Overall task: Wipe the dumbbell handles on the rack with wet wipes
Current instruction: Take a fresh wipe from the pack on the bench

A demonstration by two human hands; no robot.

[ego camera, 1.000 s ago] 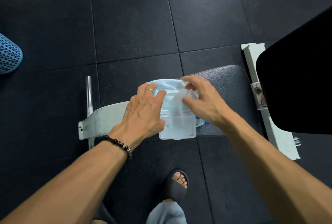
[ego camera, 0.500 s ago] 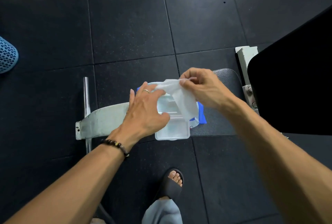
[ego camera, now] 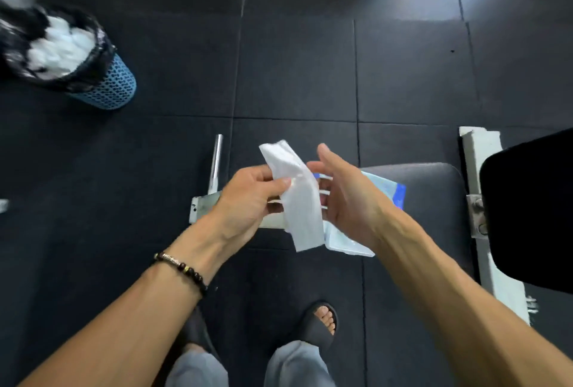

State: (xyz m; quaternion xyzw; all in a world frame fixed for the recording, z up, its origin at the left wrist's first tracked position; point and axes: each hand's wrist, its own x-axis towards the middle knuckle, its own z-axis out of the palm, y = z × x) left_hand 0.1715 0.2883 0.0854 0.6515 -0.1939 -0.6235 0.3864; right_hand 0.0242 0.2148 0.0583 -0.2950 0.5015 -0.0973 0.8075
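A white wet wipe (ego camera: 297, 197) hangs folded lengthwise in front of me. My left hand (ego camera: 251, 200) pinches it near its upper part between thumb and fingers. My right hand (ego camera: 347, 197) is just right of the wipe with its fingers straight and spread, holding nothing. The wet wipe pack (ego camera: 381, 191), pale blue with a clear flip lid, lies on the black bench pad (ego camera: 434, 188) beneath my right hand, mostly hidden by it. No dumbbells or rack are in view.
A blue mesh bin (ego camera: 102, 86) lined with a black bag and holding white wipes stands at the far left. The bench's white metal frame (ego camera: 483, 206) and a black backrest pad (ego camera: 533, 210) are at the right. Black rubber floor tiles lie around; my sandalled feet are below.
The wipe has come free of the pack and passed from my right hand to my left. My right hand has let go and spread. The view has tilted up, showing the bin.
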